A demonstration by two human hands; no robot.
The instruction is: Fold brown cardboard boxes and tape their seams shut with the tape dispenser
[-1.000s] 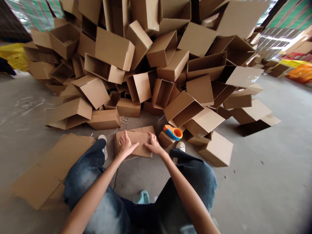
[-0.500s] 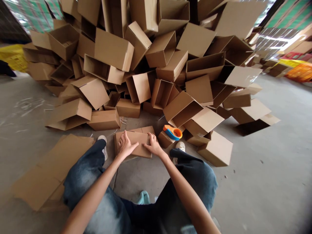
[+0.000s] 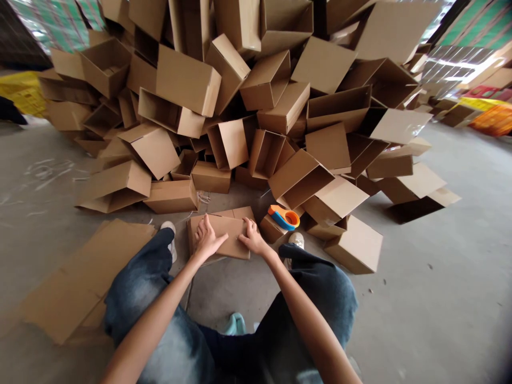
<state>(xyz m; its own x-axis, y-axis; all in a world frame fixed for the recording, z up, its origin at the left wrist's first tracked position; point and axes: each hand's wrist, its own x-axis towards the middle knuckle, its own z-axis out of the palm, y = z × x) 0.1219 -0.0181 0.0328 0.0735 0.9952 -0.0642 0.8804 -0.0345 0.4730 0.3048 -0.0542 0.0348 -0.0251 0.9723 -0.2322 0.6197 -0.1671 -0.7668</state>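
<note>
My left hand (image 3: 208,240) and right hand (image 3: 253,238) rest open on the cardboard box (image 3: 226,228), centre frame. A tape dispenser (image 3: 285,217) sits just right.

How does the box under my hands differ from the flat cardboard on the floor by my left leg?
The box is folded into shape and stands up from the floor; the flat cardboard lies unfolded in sheets. The left hand and right hand rest on the box; neither touches the flat cardboard. The flat cardboard covers more floor than the box. Both are plain brown.
</note>
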